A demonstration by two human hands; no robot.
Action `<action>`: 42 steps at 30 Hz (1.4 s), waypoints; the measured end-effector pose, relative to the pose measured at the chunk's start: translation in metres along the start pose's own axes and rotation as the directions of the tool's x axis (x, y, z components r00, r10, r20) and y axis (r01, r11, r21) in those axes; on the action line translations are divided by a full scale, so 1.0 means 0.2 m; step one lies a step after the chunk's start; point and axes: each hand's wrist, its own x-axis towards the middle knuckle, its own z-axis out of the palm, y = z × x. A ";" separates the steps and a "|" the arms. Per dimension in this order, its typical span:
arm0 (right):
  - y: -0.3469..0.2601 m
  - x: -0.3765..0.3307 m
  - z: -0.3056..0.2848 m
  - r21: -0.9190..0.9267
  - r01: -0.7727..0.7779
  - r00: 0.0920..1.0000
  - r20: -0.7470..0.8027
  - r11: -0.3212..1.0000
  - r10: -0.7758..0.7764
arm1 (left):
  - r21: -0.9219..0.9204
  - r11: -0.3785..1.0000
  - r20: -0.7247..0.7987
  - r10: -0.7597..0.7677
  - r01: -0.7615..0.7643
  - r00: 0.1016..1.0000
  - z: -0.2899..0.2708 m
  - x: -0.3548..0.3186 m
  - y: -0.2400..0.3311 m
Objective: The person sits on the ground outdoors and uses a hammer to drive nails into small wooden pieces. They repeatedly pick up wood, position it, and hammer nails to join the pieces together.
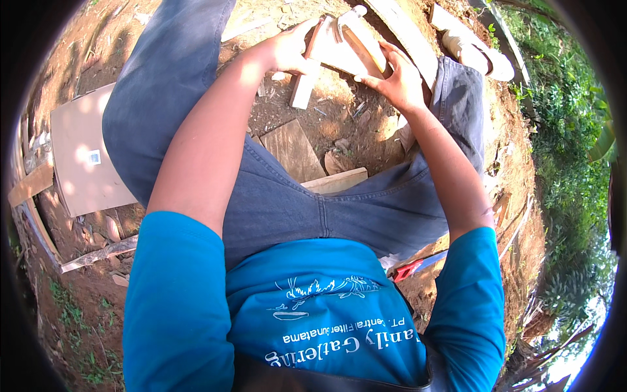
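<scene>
Here, both hands reach out past the spread knees, one on each side of a few pieces of wood. The left hand (287, 53) is at a narrow strip (304, 88) on the left of the work: its thumb and forefinger are spread apart, thumb tip lying on the strip, forefinger up by its far end. The other fingers are hidden, so I cannot tell how they lie. The right hand (400, 80) is at a thick block (366, 43), its thumb and fingers also wide apart, with the thumb near the block's lower end and the fingertips close along its right side; whether they press on it I cannot tell. A flat board (342, 60) lies between strip and block. At the far end sits what looks like a hammer (358, 11), partly across the block.

A long plank (410, 34) slants along to the right of the right hand. Between the thighs, on the soil (333, 117), a brown panel (291, 149) lies near a pale batten (336, 181). Cardboard (83, 153) lies beside the left leg (166, 98). A red and blue tool (410, 268) shows at the person's right hip, and green plants (571, 150) fill the right edge.
</scene>
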 end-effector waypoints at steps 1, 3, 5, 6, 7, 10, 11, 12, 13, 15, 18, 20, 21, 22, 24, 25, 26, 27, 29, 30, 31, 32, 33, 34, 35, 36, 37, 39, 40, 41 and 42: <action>-0.01 0.00 -0.01 -0.003 -0.015 1.000 0.009 1.000 0.015 | -0.036 0.999 0.022 -0.028 0.029 0.999 0.00 -0.01 0.02; -0.03 0.00 -0.02 -0.010 -0.039 0.999 0.029 0.999 0.039 | -0.107 0.990 0.063 -0.082 0.088 0.995 -0.02 -0.02 0.03; -0.02 0.00 -0.02 -0.018 -0.025 0.999 0.023 1.000 0.025 | -0.169 0.985 0.062 -0.014 0.024 0.998 0.00 0.00 -0.01; -0.01 0.01 -0.01 -0.021 -0.018 1.000 0.021 1.000 0.018 | -0.200 0.980 0.059 0.019 -0.007 0.998 -0.01 0.00 -0.02; 0.00 0.01 -0.01 -0.029 -0.023 1.000 0.018 0.999 0.024 | -0.168 0.986 0.065 0.018 -0.007 0.998 -0.01 0.01 -0.02; 0.00 0.01 -0.01 -0.032 -0.033 0.999 0.021 0.999 0.034 | -0.126 0.992 0.075 0.036 -0.026 0.997 0.00 0.05 -0.06; -0.01 0.01 -0.01 -0.021 -0.039 0.999 0.025 0.999 0.039 | -0.146 0.988 0.078 0.060 -0.048 0.995 0.00 0.08 -0.11; -0.02 0.01 -0.02 -0.014 -0.048 0.998 0.026 0.999 0.049 | -0.166 0.983 0.083 0.090 -0.075 0.992 0.01 0.08 -0.11; -0.02 0.01 -0.02 -0.023 -0.034 0.999 0.023 0.999 0.035 | -0.096 0.995 0.080 0.036 -0.028 0.996 0.00 0.08 -0.09; 0.00 0.02 -0.01 -0.004 -0.025 1.000 0.018 1.000 0.025 | -0.065 0.990 0.030 0.130 -0.127 0.991 0.01 0.10 -0.13; 0.02 0.02 0.01 0.028 -0.029 1.000 0.010 0.999 0.029 | -0.046 0.976 0.017 0.212 -0.211 0.977 0.02 0.12 -0.16; 0.02 0.02 0.01 0.028 -0.033 0.999 0.008 0.999 0.033 | -0.036 0.977 0.037 0.210 -0.209 0.977 0.02 0.12 -0.14; 0.02 0.02 0.00 0.016 -0.026 1.000 0.011 1.000 0.026 | -0.027 0.982 0.045 0.189 -0.188 0.981 0.01 0.12 -0.13; 0.01 0.02 0.00 0.004 -0.020 1.000 0.014 1.000 0.020 | -0.018 0.986 0.053 0.168 -0.167 0.984 0.00 0.11 -0.11; -0.01 0.02 -0.01 -0.011 -0.021 1.000 0.023 1.000 0.021 | -0.049 0.977 0.033 0.210 -0.208 0.977 0.01 0.12 -0.13; -0.01 0.02 -0.01 -0.019 -0.021 0.999 0.027 1.000 0.022 | -0.064 0.971 0.022 0.231 -0.229 0.973 0.02 0.12 -0.15; -0.02 0.02 -0.02 -0.026 -0.023 0.999 0.027 0.999 0.024 | -0.080 0.969 0.023 0.238 -0.236 0.971 0.02 0.13 -0.16; -0.03 0.02 -0.01 -0.033 -0.027 0.999 0.027 0.999 0.028 | -0.096 0.966 0.027 0.245 -0.241 0.969 0.02 0.13 -0.16; -0.03 0.01 -0.02 -0.037 -0.025 0.999 0.029 0.999 0.026 | -0.089 0.967 0.036 0.243 -0.239 0.969 0.02 0.14 -0.17; -0.02 0.01 -0.02 -0.033 -0.020 0.999 0.031 0.999 0.021 | -0.067 0.971 0.042 0.235 -0.231 0.971 0.03 0.14 -0.18; -0.02 0.01 -0.02 -0.030 -0.014 0.999 0.033 0.999 0.015 | -0.045 0.974 0.047 0.225 -0.223 0.973 0.03 0.15 -0.18; -0.01 0.01 -0.01 -0.031 -0.018 0.999 0.034 0.999 0.019 | -0.029 0.973 0.039 0.230 -0.229 0.972 0.02 0.15 -0.19; -0.02 0.02 -0.01 -0.032 -0.021 0.999 0.036 0.999 0.022 | -0.015 0.972 0.030 0.235 -0.234 0.972 0.02 0.16 -0.20; -0.02 0.02 -0.02 -0.034 -0.024 0.999 0.038 0.999 0.026 | -0.001 0.971 0.021 0.239 -0.239 0.971 0.03 0.17 -0.21; -0.03 0.02 -0.02 -0.031 -0.017 0.999 0.042 0.999 0.019 | 0.022 0.985 0.046 0.168 -0.169 0.985 0.03 0.17 -0.23; -0.02 0.02 -0.02 -0.028 -0.017 0.999 0.041 0.999 0.018 | 0.048 0.994 0.076 0.098 -0.102 0.992 0.02 0.14 -0.18; -0.02 0.02 -0.02 -0.026 -0.017 0.999 0.041 1.000 0.018 | 0.078 0.996 0.104 0.027 -0.036 0.994 0.03 0.12 -0.15; -0.01 0.01 -0.02 -0.029 -0.008 0.999 0.030 1.000 0.009 | 0.162 0.973 -0.013 0.171 -0.166 0.985 0.08 0.10 -0.14; 0.00 0.00 -0.01 -0.030 -0.005 1.000 0.027 1.000 0.005 | 0.207 0.952 -0.066 0.243 -0.225 0.968 0.10 0.08 -0.14; 0.01 -0.01 -0.02 -0.022 0.000 1.000 0.030 1.000 0.001 | 0.101 0.986 0.033 0.128 -0.131 0.991 0.08 0.08 -0.13; 0.00 0.00 -0.02 -0.014 0.014 0.999 0.030 1.000 -0.013 | 0.089 0.985 0.017 0.146 -0.147 0.989 0.07 0.08 -0.15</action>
